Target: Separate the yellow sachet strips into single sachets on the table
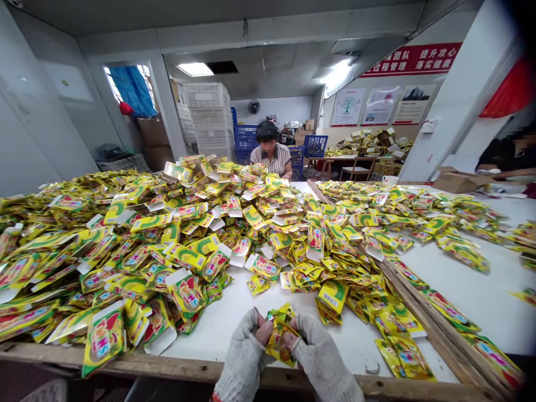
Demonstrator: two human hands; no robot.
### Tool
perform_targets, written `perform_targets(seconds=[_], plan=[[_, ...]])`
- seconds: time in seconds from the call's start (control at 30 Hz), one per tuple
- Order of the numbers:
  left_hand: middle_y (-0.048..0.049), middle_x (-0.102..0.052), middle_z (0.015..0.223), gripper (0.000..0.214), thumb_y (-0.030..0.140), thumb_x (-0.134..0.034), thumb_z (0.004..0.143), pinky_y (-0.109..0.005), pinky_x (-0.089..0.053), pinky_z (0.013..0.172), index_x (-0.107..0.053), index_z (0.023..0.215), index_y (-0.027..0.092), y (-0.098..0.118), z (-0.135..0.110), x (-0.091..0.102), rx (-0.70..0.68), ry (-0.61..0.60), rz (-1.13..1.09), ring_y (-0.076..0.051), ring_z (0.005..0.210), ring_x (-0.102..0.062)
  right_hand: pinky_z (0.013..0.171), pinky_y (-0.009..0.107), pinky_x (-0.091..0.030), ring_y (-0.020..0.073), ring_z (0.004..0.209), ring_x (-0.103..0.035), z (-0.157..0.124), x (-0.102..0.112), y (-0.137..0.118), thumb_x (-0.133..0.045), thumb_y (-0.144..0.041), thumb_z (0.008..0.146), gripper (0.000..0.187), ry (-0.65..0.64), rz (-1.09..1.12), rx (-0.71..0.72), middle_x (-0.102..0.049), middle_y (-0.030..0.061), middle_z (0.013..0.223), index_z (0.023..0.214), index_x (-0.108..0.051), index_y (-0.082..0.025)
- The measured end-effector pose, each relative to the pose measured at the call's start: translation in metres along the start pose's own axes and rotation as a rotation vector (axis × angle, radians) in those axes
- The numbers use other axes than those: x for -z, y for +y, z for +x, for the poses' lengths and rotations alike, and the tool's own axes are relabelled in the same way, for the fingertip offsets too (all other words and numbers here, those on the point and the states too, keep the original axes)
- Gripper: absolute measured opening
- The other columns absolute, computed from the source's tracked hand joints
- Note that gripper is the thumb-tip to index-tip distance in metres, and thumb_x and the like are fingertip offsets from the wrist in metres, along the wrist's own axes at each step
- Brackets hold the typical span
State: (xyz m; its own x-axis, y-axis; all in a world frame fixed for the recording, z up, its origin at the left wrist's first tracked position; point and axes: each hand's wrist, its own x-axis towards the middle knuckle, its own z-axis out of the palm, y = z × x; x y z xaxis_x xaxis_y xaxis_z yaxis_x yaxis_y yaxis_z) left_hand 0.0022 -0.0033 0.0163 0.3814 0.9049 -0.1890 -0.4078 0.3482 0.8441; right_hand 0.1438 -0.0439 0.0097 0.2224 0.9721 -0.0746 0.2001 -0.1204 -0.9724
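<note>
Both of my hands wear pale fingerless gloves and meet over the near edge of the white table (201,349). Between them is a small yellow foil packet (280,341), pinched from both sides by thumbs and fingers. My left hand (245,349) grips its left side, and my right hand (316,349) its right side. I cannot tell whether it is one packet or a few together. Just beyond lie a yellow carton (332,298) and a loose packet (258,285). More yellow packets (406,357) rest to the right of my right hand.
A large heap of open yellow cartons (188,290) and packets covers the left and middle. A wooden strip (435,324) divides the table on the right, with more packets beyond. A person (272,156) sits across the heap; another person (508,153) is at far right near a cardboard box (460,180).
</note>
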Motion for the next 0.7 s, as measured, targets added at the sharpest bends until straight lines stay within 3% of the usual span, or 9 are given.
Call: perform_targets(seconds=[0.13, 0.33, 0.47, 0.53, 0.6, 0.67, 0.7], plan=[[0.0058, -0.052, 0.065, 0.044, 0.043, -0.080, 0.067, -0.021, -0.044, 0.056, -0.044, 0.071, 0.019, 0.005, -0.004, -0.004, 0.009, -0.009, -0.005, -0.008, 0.059, -0.051, 0.043, 0.023, -0.042, 0.0118, 0.049, -0.050, 0.000, 0.005, -0.009, -0.057, -0.053, 0.073, 0.037, -0.011, -0.019, -0.048, -0.063, 0.0033, 0.072, 0.084, -0.057, -0.018], [0.0050, -0.057, 0.069, 0.052, 0.039, -0.085, 0.059, -0.020, -0.041, 0.054, -0.041, 0.080, 0.021, -0.010, 0.004, -0.001, -0.079, 0.076, -0.030, -0.009, 0.058, -0.055, 0.066, 0.030, -0.053, 0.0200, 0.070, -0.061, 0.007, 0.005, 0.003, -0.064, -0.052, 0.070, 0.033, 0.097, -0.107, 0.098, -0.065, 0.0049, 0.073, 0.073, -0.057, -0.020], [0.0039, -0.056, 0.067, 0.050, 0.043, -0.083, 0.061, -0.020, -0.040, 0.054, -0.041, 0.076, 0.020, -0.020, 0.007, -0.002, -0.183, 0.099, 0.074, -0.010, 0.057, -0.052, 0.076, 0.035, -0.056, 0.0253, 0.086, -0.066, 0.013, -0.011, 0.021, -0.069, -0.057, 0.066, 0.051, 0.181, 0.117, 0.047, -0.068, 0.0114, 0.100, 0.100, -0.059, -0.020], [0.0024, -0.056, 0.068, 0.042, 0.044, -0.078, 0.066, -0.022, -0.042, 0.056, -0.044, 0.074, 0.020, -0.014, 0.004, -0.005, -0.247, 0.091, 0.248, -0.011, 0.059, -0.052, 0.079, 0.037, -0.056, 0.0267, 0.090, -0.067, 0.017, -0.018, 0.024, -0.070, -0.060, 0.064, 0.060, 0.100, 0.294, 0.016, -0.067, 0.0128, 0.106, 0.107, -0.059, -0.020], [0.0000, -0.057, 0.072, 0.028, 0.040, -0.069, 0.075, -0.024, -0.045, 0.060, -0.050, 0.076, 0.020, 0.001, 0.000, -0.002, -0.343, 0.110, 0.535, -0.013, 0.064, -0.054, 0.073, 0.037, -0.057, 0.0264, 0.082, -0.068, 0.020, -0.021, 0.022, -0.071, -0.061, 0.063, 0.058, 0.000, 0.361, -0.030, -0.070, 0.0119, 0.095, 0.102, -0.062, -0.018], [-0.0039, -0.060, 0.081, 0.017, 0.036, -0.061, 0.081, -0.029, -0.049, 0.070, -0.056, 0.083, 0.020, 0.026, -0.002, 0.012, -0.526, 0.239, 0.875, -0.018, 0.075, -0.058, 0.060, 0.034, -0.057, 0.0239, 0.069, -0.067, 0.022, -0.020, 0.019, -0.072, -0.060, 0.062, 0.055, -0.021, 0.346, -0.084, -0.069, 0.0095, 0.084, 0.095, -0.064, -0.017], [-0.0066, -0.061, 0.089, 0.018, 0.036, -0.059, 0.081, -0.033, -0.049, 0.078, -0.058, 0.089, 0.021, 0.041, -0.002, 0.024, -0.669, 0.374, 1.031, -0.021, 0.084, -0.059, 0.053, 0.032, -0.055, 0.0221, 0.063, -0.065, 0.022, -0.018, 0.018, -0.073, -0.059, 0.061, 0.054, 0.001, 0.334, -0.101, -0.069, 0.0083, 0.081, 0.095, -0.063, -0.017]])
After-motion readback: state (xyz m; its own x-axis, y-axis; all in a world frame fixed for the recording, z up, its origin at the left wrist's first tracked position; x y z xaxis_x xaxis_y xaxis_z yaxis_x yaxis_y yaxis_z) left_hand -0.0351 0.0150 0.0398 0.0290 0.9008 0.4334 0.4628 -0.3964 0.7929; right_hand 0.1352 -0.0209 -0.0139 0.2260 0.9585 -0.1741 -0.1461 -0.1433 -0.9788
